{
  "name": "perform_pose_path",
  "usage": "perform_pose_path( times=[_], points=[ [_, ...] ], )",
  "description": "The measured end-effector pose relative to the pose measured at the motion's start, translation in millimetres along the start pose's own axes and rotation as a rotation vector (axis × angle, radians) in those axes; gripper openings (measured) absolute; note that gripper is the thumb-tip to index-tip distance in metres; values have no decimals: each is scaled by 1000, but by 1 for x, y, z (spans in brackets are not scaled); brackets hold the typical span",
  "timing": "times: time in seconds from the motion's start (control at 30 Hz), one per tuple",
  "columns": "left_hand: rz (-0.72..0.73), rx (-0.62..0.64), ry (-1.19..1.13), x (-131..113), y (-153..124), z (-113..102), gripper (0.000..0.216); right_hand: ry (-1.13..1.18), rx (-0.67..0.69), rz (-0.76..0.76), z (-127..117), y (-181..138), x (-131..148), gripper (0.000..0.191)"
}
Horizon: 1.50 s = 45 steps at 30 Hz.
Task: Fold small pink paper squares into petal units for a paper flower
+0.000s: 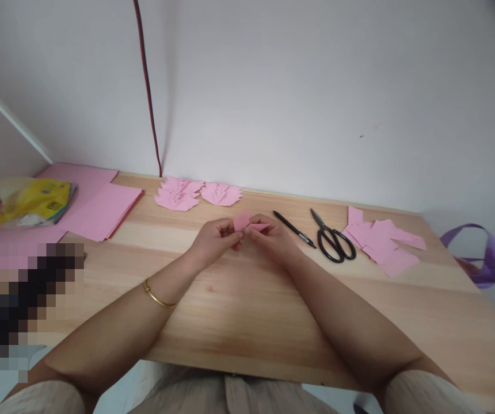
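Both forearms are stretching out over the wooden counter point(239, 310), a gold bangle point(157, 298) sitting on the left wrist. The left hand point(215, 236) and the right hand point(273, 237) are meeting mid-counter, both pinching a small folded pink paper piece point(243, 221) at the fingertips, just above the wood. It looks like a fold is being pressed in. A clean crease would call for lined-up edges and a firm pinch. Just beside the right hand a black pen point(294, 229) and black scissors point(332, 238) are lying idle, with pink scraps point(385, 244) beyond them. Further back, finished pink cut-outs point(198, 194) are resting by the wall, and a stack of pink sheets point(101, 210) is sitting to the left.
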<state>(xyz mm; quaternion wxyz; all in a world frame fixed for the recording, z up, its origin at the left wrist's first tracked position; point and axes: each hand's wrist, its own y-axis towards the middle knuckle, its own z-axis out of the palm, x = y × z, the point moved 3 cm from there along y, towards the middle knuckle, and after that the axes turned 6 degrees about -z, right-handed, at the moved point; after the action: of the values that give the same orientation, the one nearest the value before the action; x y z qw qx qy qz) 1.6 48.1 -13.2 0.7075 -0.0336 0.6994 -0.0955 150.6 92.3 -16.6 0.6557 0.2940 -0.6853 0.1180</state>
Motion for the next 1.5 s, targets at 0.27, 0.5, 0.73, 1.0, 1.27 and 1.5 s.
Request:
perform_pose_path(
  times=[0.27,0.5,0.73,1.0,1.27,1.5],
  points=[
    [-407,242,-670,8,3,0,14,24,-71,-25,-5,1,0,16],
    [-388,162,-708,7,3,-1,14,44,-88,-78,-6,3,-8,32],
    [-270,18,-686,5,6,-7,27,27,-123,-161,-5,5,-14,62],
    [-268,-2,-613,7,6,-6,7,-305,-120,-381,1,-2,1,38],
    [-236,38,-526,7,6,-6,13,-455,-106,-411,-2,-1,13,27],
    [-168,34,-474,9,8,-9,19,-429,-105,-390,-1,-1,6,16]
  ],
)
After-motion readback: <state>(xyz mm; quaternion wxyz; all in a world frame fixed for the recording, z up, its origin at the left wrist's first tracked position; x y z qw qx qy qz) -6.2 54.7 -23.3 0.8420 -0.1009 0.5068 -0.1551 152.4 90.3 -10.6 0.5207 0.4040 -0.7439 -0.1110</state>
